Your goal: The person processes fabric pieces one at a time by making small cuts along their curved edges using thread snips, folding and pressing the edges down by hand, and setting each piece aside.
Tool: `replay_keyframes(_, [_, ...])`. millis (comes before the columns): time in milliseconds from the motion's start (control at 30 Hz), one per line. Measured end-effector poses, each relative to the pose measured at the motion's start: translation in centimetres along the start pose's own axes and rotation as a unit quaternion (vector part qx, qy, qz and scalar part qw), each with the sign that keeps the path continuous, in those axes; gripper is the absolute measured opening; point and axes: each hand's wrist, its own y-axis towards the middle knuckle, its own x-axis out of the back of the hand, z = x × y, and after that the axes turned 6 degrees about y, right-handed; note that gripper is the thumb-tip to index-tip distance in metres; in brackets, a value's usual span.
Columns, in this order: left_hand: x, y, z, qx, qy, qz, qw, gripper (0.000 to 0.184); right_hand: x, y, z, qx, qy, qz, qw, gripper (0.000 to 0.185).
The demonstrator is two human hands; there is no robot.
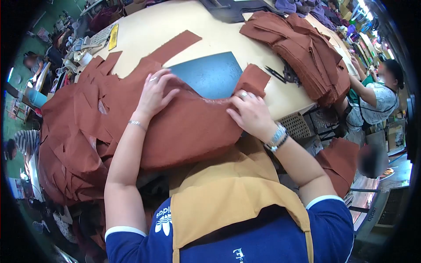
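A rust-brown cut fabric piece (188, 131) with a curved neckline-like edge lies over the near table edge and hangs towards my apron. My left hand (156, 92) rests on its upper left part, thumb apart from the bent fingers. At the right end of the curve, my right hand (252, 109) has its fingers curled over the fabric, beside a narrow strap-like end (255, 79). A blue-grey flat sheet (210, 72) shows behind the curved edge. More rust-brown pieces (74, 131) lie heaped to the left of my left hand.
A thick stack of rust-brown cut pieces (307, 57) sits at the right of the pale table (144, 30). Black scissors (287, 75) lie beside it. Dark fabric (232, 9) is at the far edge, a yellow tool (113, 37) at far left. Another person (372, 96) is at right.
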Motion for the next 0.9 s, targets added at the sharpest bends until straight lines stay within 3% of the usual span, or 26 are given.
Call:
replay_keyframes(33, [0.5, -0.8, 1.0, 0.017, 0.004, 0.008, 1.000, 0.054, 0.6, -0.7, -0.3, -0.043, 0.007, 0.014, 0.999, 0.028])
replay_keyframes(133, [2.7, -3.5, 1.4, 0.082, 0.022, 0.115, 0.990, 0.062, 0.5, -2.2, -1.2, -0.098, 0.063, -0.007, 0.993, 0.027])
replay_keyframes(233, [2.9, -5.5, -1.0, 0.125, 0.103, 0.140, 0.977, 0.073, 0.7, -0.8, -2.7, -0.107, 0.157, 0.041, 0.981, 0.018])
replay_keyframes(267, [2.8, -5.7, -1.5, 0.132, 0.117, 0.133, 0.975, 0.074, 1.2, 0.2, -3.4, -0.092, 0.127, 0.058, 0.986, 0.015])
replay_keyframes(333, [5.1, -4.6, -3.5, 0.145, 0.100, 0.196, 0.965, 0.076, 2.2, 2.6, -5.2, -0.064, 0.064, 0.106, 0.990, 0.011])
replay_keyframes(367, [6.0, -3.8, -3.9, 0.140, 0.117, 0.240, 0.954, 0.078, 1.4, 3.8, -7.5, -0.040, 0.070, 0.083, 0.993, 0.015])
replay_keyframes(400, [6.3, -3.3, -3.7, 0.094, 0.095, 0.231, 0.964, 0.078, 0.7, 5.0, -9.7, -0.025, 0.040, 0.050, 0.998, 0.016])
replay_keyframes(467, [6.9, -3.1, -3.2, 0.009, 0.046, 0.222, 0.974, 0.078, 1.0, 7.1, -9.3, -0.013, -0.140, -0.119, 0.983, 0.022])
replay_keyframes(567, [5.0, -4.4, -3.1, 0.024, 0.043, 0.224, 0.973, 0.080, 0.5, 6.3, -4.1, -0.082, -0.093, -0.057, 0.991, 0.034])
replay_keyframes(667, [3.5, -5.8, -5.3, 0.089, 0.059, 0.223, 0.969, 0.084, -2.0, 4.5, -3.0, -0.089, -0.024, 0.009, 0.996, 0.041])
replay_keyframes(733, [2.6, -7.1, -8.4, 0.136, 0.077, 0.204, 0.966, 0.087, -4.0, 4.0, -5.1, -0.054, -0.012, -0.051, 0.997, 0.038])
replay_keyframes(900, [4.6, -8.3, -16.5, 0.146, 0.128, 0.264, 0.945, 0.087, -2.4, 4.4, -7.4, 0.000, 0.058, 0.035, 0.998, 0.035])
